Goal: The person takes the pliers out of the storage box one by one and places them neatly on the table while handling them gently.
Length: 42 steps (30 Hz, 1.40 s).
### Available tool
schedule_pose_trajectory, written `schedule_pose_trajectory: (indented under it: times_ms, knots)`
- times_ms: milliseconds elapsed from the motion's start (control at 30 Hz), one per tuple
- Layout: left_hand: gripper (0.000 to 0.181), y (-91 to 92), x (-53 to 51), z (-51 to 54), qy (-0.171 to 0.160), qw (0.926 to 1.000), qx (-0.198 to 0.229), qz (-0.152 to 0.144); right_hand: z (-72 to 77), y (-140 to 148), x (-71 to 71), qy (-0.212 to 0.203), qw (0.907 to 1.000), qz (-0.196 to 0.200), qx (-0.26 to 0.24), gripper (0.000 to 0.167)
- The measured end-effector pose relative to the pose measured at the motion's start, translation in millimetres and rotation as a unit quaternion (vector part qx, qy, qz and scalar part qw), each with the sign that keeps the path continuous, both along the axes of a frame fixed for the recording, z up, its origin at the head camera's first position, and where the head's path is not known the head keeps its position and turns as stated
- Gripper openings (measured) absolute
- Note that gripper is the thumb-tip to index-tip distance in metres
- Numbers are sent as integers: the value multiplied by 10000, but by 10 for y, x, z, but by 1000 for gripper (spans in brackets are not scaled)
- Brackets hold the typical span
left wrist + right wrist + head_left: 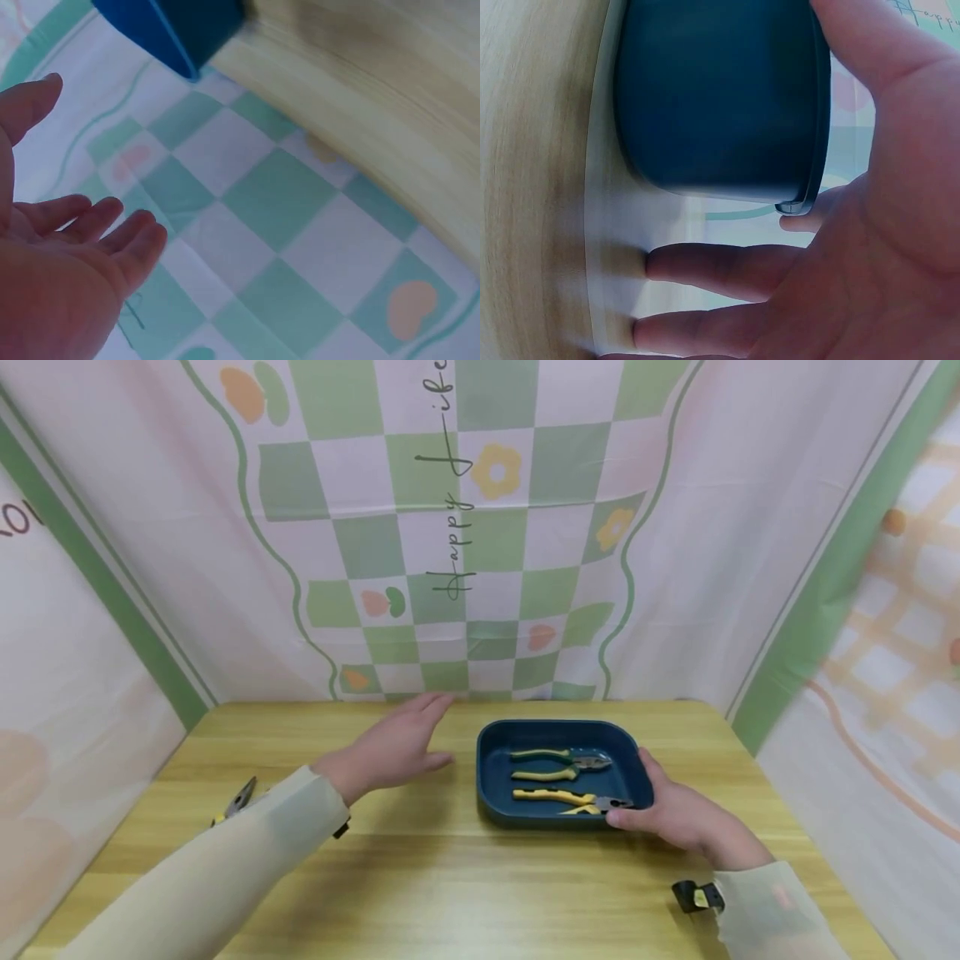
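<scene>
A dark blue tray (pixel 491 810) stands on the wooden table with two pairs of pliers inside. The rear pliers (pixel 543 774) have green and pale yellow handles; the front pliers (pixel 555 795) have yellow and black ones. At the tray's right end is my right hand (pixel 686 814), its thumb on the front rim. In the right wrist view its other fingers (pixel 727 271) are spread and fairly straight beside the tray. My left hand (pixel 390 747) hovers left of the tray, apart from it, fingers extended and holding nothing.
Another pair of pliers (pixel 240 795) lies at the table's left, partly hidden by my left sleeve (pixel 247 852). A patterned cloth (pixel 495 543) hangs behind the table (pixel 480 893), and more cloth covers both sides.
</scene>
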<state>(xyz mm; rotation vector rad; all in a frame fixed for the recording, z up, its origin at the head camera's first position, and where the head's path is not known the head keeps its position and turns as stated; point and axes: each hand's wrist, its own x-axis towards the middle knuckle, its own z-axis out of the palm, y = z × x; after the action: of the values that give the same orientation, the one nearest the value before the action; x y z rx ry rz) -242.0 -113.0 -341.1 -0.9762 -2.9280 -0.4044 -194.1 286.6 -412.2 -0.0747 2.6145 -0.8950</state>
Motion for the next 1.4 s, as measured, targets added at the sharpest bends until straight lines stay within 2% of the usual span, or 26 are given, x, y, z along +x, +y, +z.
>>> schedule_pose_trajectory:
  times_ms: [133,333,567,700,767,900,1000,1100,1267,1400]
  knots:
    - [82,219,-15,85,-200,9997,-4,-108,-4,4,8,2,10000,-17,-2,130]
    - [82,524,-57,216,-940,9953,196,119,-4,-1,10,-18,10000,-27,-12,129]
    - [73,898,-89,334,-1707,9816,842,128,-9,0,11,14,10000,-22,52,130]
    - [69,1116,-106,342,-2068,9714,1154,175,-10,9,12,45,10000,-26,21,128]
    - [68,1219,-120,325,-2166,9691,1167,175,-10,13,6,79,10000,17,-11,128]
    - [60,1415,-141,285,-2071,9754,759,32,-6,17,-5,103,9999,84,-27,127]
    - [45,1550,-165,260,-1824,9825,291,-250,0,18,-6,79,9999,84,-21,127]
    - [39,1667,-194,226,-1592,9854,-111,-594,9,12,-3,101,9999,106,-70,127]
    - [47,1852,-197,133,-1414,9817,-725,-1048,12,6,2,181,9994,189,-209,126]
    - [44,1990,-169,34,-1313,9771,-1188,-1177,0,4,-1,195,9990,238,-314,125]
